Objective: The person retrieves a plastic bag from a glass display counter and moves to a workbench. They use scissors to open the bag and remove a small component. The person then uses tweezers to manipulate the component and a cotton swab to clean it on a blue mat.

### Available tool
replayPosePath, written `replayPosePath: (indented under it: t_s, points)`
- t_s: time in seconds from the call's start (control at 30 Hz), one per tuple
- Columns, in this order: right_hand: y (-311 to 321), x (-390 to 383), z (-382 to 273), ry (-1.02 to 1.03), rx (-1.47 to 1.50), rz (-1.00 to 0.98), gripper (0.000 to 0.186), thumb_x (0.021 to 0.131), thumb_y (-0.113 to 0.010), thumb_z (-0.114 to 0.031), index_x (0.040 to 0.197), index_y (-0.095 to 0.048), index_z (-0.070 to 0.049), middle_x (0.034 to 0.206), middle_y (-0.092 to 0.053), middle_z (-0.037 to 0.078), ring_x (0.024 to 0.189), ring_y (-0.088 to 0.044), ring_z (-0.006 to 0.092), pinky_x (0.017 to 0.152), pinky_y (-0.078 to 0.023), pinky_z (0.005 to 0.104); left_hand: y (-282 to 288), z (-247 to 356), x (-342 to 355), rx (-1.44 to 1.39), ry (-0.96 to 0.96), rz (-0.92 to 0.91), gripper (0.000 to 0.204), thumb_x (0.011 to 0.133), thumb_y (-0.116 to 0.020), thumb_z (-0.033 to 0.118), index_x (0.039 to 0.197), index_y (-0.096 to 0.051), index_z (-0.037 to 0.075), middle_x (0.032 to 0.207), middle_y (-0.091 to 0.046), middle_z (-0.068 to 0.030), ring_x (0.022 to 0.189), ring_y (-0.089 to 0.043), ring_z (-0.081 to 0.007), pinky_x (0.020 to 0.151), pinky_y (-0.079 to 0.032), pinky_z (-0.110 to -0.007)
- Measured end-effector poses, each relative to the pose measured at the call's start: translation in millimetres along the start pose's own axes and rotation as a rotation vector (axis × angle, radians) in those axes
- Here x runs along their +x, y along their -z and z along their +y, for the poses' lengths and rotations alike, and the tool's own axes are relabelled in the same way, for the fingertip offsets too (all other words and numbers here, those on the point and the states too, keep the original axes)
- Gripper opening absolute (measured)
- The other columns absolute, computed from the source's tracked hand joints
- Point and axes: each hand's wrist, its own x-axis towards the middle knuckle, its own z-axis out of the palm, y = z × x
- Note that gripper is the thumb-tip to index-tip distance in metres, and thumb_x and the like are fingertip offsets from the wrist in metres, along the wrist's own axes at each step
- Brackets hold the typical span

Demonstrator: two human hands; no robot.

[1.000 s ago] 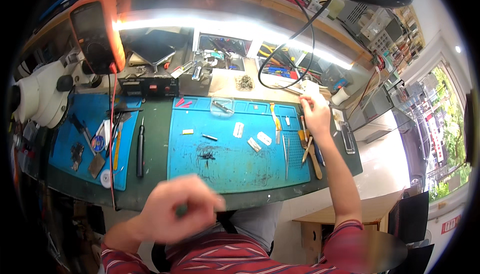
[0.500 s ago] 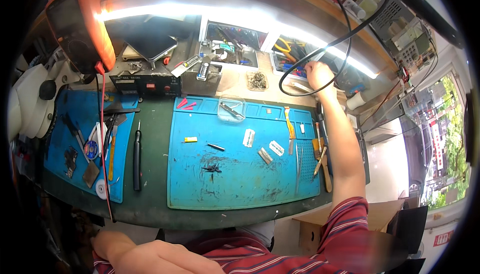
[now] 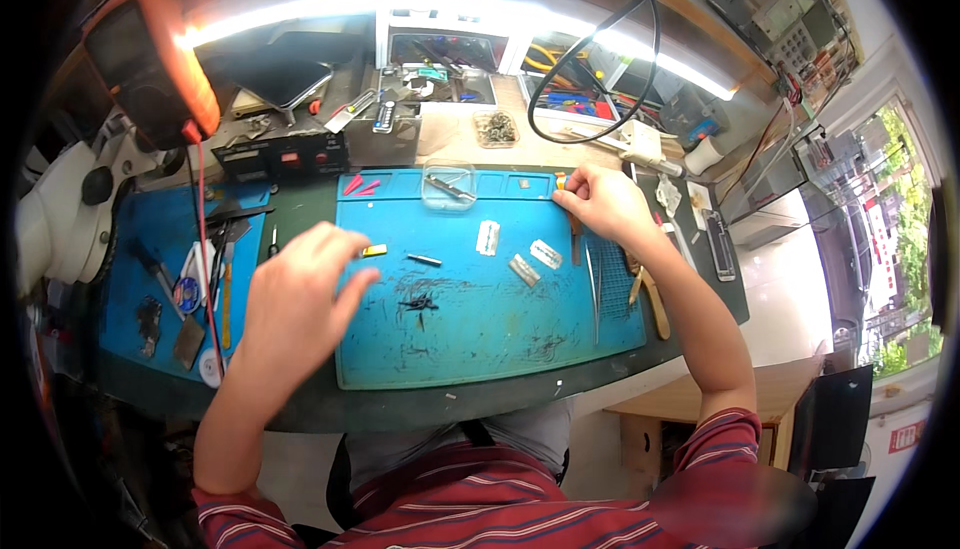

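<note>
My left hand (image 3: 300, 299) hovers over the left edge of the blue work mat (image 3: 480, 354), thumb and fingers apart and holding nothing. Just beyond its fingertips lies a small yellow piece (image 3: 374, 251). At the mat's far right, my right hand (image 3: 605, 207) pinches the upper end of an orange-brown flat strip (image 3: 575, 239), which looks like a flex cable. Between the hands are a short dark rod (image 3: 424, 260), a razor blade (image 3: 488, 238) and two more flat metal pieces. Black scraps (image 3: 420, 304) lie nearer me. Slim tweezers (image 3: 597, 299) rest below the right hand.
A clear plastic box (image 3: 449, 186) and pink cones (image 3: 362, 186) sit along the mat's far edge. A black cable (image 3: 590, 139) loops over the back right. An orange multimeter (image 3: 150, 59) and a white microscope (image 3: 60, 189) stand left. Wooden-handled tools (image 3: 655, 309) lie right.
My right hand has come back from the rear shelf to the orange-brown strip and pinches its end. My left hand has risen from my lap to the mat's left side, fingers spread.
</note>
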Motion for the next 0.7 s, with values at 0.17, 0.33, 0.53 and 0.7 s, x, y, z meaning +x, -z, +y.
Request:
replayPosePath:
  t_s: [0.17,0.33,0.53,0.7]
  points:
    - [-4.6,-1.2,9.0,-0.047,0.262,-0.041,0.029,0.087,-0.072,-0.033,0.097,-0.069,-0.006,0.081,-0.073,0.004,0.075,-0.070,0.0145,0.072,-0.053,0.0304,-26.3,-37.8,2.6,0.037,-0.007,0.073,0.028,0.081,-0.075,0.010,0.106,-0.065,0.004,0.102,-0.066,-0.0099,0.096,-0.064,-0.0290,0.080,-0.052,-0.037]
    - [-19.9,-35.3,-21.3,0.251,0.045,0.214,0.021,0.089,-0.070,-0.028,0.093,-0.069,-0.008,0.086,-0.071,0.009,0.082,-0.070,0.0269,0.073,-0.053,0.0395,-36.8,-41.5,4.7,0.057,-0.075,0.039,0.020,0.081,-0.075,0.011,0.099,-0.067,0.006,0.098,-0.065,-0.0058,0.096,-0.062,-0.0269,0.081,-0.052,-0.038]
    - [-35.4,-63.8,-76.5,0.504,0.134,0.004,0.017,0.090,-0.068,-0.025,0.097,-0.068,-0.010,0.092,-0.068,0.006,0.092,-0.066,0.0254,0.079,-0.052,0.0394,-49.2,-39.4,7.3,0.044,-0.064,0.086,0.008,0.083,-0.071,0.007,0.088,-0.064,0.006,0.089,-0.062,-0.0075,0.090,-0.060,-0.0281,0.078,-0.050,-0.039]
    - [-59.5,-56.3,-110.3,0.535,0.180,0.006,0.019,0.090,-0.069,-0.026,0.098,-0.066,-0.008,0.093,-0.066,0.007,0.091,-0.065,0.0263,0.079,-0.052,0.0390,-41.9,-43.4,5.9,0.001,0.025,0.072,0.011,0.084,-0.071,0.006,0.091,-0.063,0.002,0.088,-0.064,-0.0113,0.086,-0.063,-0.0285,0.077,-0.051,-0.038]
